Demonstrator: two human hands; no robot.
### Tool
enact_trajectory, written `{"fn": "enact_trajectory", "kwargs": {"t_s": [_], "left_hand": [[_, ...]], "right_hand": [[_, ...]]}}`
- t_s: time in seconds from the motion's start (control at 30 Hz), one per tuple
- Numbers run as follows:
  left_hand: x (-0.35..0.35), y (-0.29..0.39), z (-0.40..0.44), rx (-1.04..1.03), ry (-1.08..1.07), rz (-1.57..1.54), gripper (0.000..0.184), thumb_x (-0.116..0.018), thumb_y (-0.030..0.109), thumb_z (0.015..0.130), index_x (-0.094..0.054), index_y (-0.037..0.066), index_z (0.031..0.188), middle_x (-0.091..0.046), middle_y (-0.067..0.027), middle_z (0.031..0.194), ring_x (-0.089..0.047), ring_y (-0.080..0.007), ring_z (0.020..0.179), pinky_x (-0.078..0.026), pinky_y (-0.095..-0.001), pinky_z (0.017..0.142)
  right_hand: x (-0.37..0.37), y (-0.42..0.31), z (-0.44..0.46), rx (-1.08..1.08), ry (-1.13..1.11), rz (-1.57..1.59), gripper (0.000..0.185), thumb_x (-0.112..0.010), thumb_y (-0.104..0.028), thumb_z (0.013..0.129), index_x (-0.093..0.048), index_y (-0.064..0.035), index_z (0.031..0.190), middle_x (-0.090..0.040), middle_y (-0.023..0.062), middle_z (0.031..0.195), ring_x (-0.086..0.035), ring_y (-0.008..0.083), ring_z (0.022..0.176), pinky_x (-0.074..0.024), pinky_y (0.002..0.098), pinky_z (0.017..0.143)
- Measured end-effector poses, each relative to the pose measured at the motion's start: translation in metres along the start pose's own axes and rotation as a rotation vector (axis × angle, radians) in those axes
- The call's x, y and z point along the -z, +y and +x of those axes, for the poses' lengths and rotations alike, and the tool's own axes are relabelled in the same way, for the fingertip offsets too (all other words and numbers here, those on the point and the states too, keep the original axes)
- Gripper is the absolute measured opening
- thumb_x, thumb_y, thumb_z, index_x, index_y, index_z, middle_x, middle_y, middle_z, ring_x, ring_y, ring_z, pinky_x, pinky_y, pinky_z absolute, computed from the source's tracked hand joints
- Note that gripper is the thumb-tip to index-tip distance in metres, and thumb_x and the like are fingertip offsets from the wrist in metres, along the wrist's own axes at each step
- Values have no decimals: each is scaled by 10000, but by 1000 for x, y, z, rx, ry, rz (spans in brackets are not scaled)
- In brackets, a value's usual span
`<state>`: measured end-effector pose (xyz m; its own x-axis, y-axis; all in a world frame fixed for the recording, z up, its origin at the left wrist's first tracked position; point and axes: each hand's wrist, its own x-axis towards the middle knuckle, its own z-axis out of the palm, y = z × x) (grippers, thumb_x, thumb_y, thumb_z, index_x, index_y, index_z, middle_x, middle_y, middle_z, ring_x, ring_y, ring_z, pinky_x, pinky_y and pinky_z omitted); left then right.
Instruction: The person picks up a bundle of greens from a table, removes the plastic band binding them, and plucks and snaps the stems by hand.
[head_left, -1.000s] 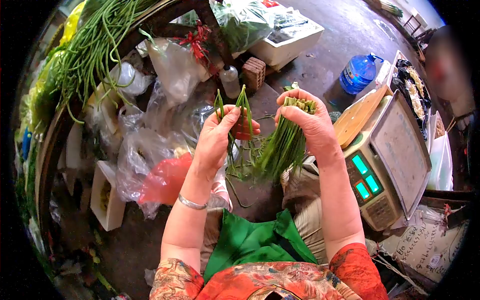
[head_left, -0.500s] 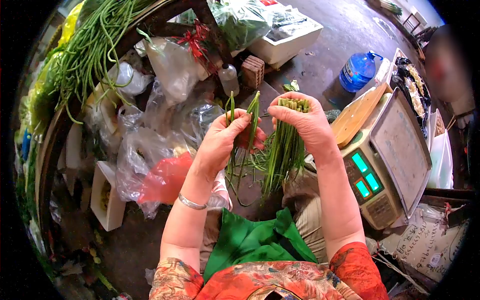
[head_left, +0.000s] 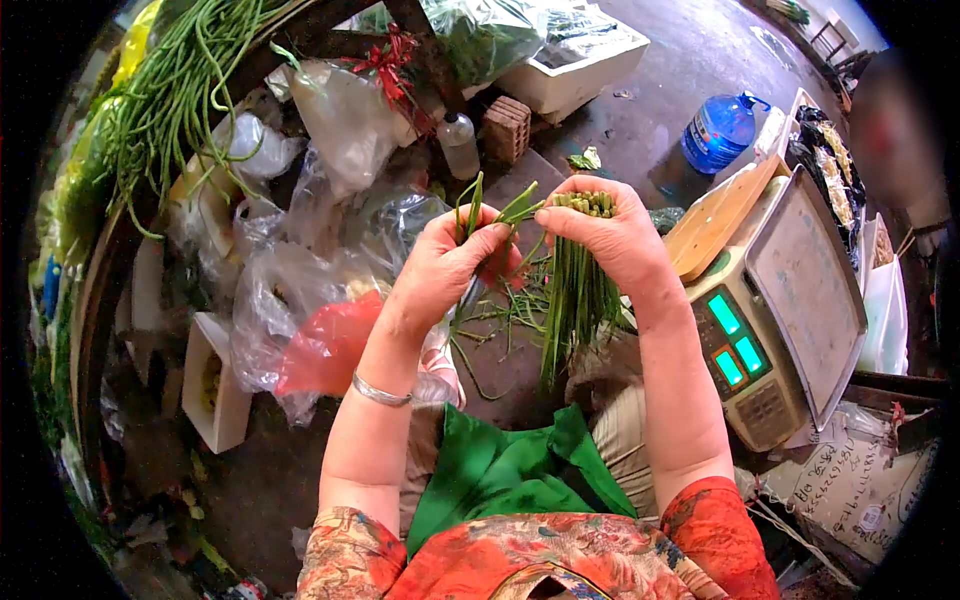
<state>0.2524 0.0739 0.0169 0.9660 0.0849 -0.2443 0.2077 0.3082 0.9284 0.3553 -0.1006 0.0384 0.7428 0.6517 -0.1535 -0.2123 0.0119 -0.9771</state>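
My right hand (head_left: 622, 238) is wrapped round a thick bunch of long, thin green stems (head_left: 578, 295). Their pale cut ends show evenly above the fingers, and the rest hangs down in front of my knees. In my left hand (head_left: 448, 262), thumb against fingers, are a few loose green stems (head_left: 519, 209). Some of these point across to my right thumb and index finger, which meet at their tips; whether they touch is hard to tell. Below the hands, loose green trimmings (head_left: 510, 310) lie on the floor. A green cloth (head_left: 520, 468) covers my lap.
A lit digital scale (head_left: 765, 345) stands at right, with a wooden board (head_left: 725, 220) beside it. Plastic bags (head_left: 290, 300) and a white foam box (head_left: 215, 385) are at left. Long beans (head_left: 185, 110) hang upper left. A blue water jug (head_left: 718, 135) and brick (head_left: 507, 128) sit farther back.
The loose stems in my left hand have tilted to the right, toward my right fingertips. My hands have come closer together. The bunch stays gripped in my right hand.
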Motion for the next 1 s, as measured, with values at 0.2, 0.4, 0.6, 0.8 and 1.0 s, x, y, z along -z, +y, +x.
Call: {"fn": "enact_trajectory", "kwargs": {"t_s": [0.2, 0.4, 0.6, 0.8, 1.0], "left_hand": [[16, 4, 0, -71, 106, 118, 131, -522, 169, 960, -563, 56, 909, -652, -61, 732, -642, -160, 606, -469, -247, 518], [31, 4, 4, -83, 223, -51, 136, -553, 202, 949, -572, 74, 911, -665, -70, 751, -648, -176, 599, -467, -256, 485], [24, 11, 1, -17, 181, -49, 156, -555, 224, 950, -591, 72, 951, -677, -69, 766, -657, -175, 614, -460, -242, 471], [2, 8, -1, 33, 46, 30, 154, -534, 206, 958, -594, 64, 962, -666, -61, 755, -623, -138, 580, -457, -229, 503], [-9, 7, -6, 108, -160, 75, 153, -509, 176, 969, -596, 59, 1015, -649, -41, 747, -606, -117, 607, -457, -232, 518]], "right_hand": [[6, 0, -1, -35, 16, -25, 114, -719, -130, 794, -652, -38, 810, -626, -9, 723, -552, 59, 649, -437, 214, 584], [9, 0, 0, -43, 46, 17, 124, -734, -138, 784, -652, -47, 800, -621, -15, 718, -542, 58, 635, -436, 221, 577], [1, 1, -2, -7, 10, 4, 261, -744, -114, 782, -678, -15, 1014, -633, -2, 770, -556, 60, 697, -453, 212, 640], [-1, -1, 0, 3, -26, 33, 218, -734, -103, 791, -681, -24, 987, -640, 5, 776, -568, 67, 700, -466, 219, 642], [-4, -4, -3, -37, -52, 133, 105, -709, -103, 812, -665, -30, 874, -647, 13, 751, -593, 80, 664, -488, 236, 602]]}}
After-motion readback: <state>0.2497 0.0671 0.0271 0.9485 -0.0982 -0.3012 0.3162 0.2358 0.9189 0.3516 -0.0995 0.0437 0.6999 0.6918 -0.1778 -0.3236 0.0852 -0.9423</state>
